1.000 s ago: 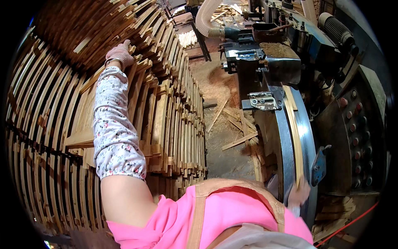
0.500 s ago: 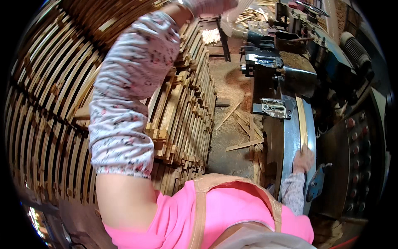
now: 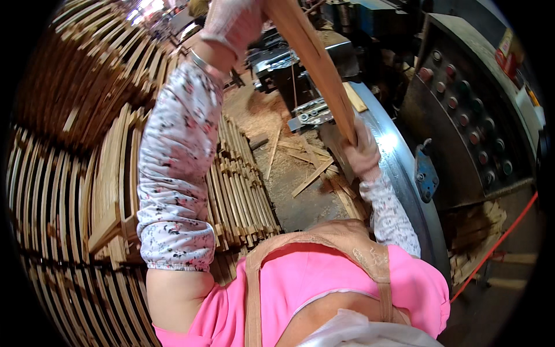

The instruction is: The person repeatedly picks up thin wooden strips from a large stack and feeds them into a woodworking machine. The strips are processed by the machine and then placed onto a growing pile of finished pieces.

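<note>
Since half a second ago, a slat (image 3: pixel 315 63) is being lifted off the stack (image 3: pixel 104 173) and carried over toward the machine (image 3: pixel 462 115). The slat, long, flat and pale brown, is being gripped near its top by the gloved left hand (image 3: pixel 234 23) and lower down by the closed right hand (image 3: pixel 363 151).
</note>
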`<state>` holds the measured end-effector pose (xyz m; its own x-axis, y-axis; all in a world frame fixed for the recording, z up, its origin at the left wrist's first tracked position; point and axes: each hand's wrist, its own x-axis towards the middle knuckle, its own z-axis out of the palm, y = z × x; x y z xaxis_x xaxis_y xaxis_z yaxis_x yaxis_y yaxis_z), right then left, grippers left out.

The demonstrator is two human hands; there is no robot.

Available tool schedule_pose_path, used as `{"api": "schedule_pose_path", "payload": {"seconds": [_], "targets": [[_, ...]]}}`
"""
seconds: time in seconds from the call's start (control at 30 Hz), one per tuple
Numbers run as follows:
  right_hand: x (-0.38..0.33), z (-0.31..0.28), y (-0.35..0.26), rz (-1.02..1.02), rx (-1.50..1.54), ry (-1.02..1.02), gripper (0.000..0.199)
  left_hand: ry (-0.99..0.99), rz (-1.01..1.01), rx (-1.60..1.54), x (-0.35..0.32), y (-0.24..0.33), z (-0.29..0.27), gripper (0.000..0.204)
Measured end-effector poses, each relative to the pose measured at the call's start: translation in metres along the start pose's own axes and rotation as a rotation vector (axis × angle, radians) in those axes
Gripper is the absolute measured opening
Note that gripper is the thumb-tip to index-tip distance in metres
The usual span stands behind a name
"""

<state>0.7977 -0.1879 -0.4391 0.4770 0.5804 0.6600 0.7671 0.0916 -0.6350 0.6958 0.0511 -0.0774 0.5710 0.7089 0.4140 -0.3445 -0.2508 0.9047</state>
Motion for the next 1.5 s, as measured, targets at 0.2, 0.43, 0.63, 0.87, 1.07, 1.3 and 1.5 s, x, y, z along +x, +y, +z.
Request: {"api": "schedule_pose_path", "payload": {"seconds": [0.2, 0.43, 0.63, 0.87, 1.07, 1.3, 1.5], "targets": [[-0.155, -0.129, -0.015, 0.271, -0.429, -0.189, 0.064, -0.396, -0.184, 1.05, -0.007, -0.048, -0.087, 0.086], [-0.16, -0.149, 0.023, 0.443, -1.025, -0.415, 0.071, -0.336, -0.078, 1.529, -0.021, 0.027, -0.187, 0.077], [0.003, -0.006, 0.1, 0.41, -0.712, -0.071, 0.06, -0.208, -0.091, 1.871, -0.084, 0.137, -0.27, 0.068], [-0.003, 0.051, 0.154, 0.516, -0.57, -0.247, 0.065, 0.114, -0.493, 2.151, -0.228, 0.226, -0.484, 0.077], [-0.179, -0.106, 0.084, 0.466, -1.034, -0.429, 0.056, 0.565, -0.864, 2.018, -0.372, 0.253, -0.605, 0.083], [-0.178, -0.122, 0.014, 0.721, -1.201, -0.408, 0.037, 0.712, -1.214, 1.938, -0.455, 0.258, -0.702, 0.075], [-0.071, -0.024, 0.097, 0.598, -1.172, -0.423, 0.022, 0.506, -1.33, 2.191, -0.418, 0.256, -0.609, 0.057]]}}
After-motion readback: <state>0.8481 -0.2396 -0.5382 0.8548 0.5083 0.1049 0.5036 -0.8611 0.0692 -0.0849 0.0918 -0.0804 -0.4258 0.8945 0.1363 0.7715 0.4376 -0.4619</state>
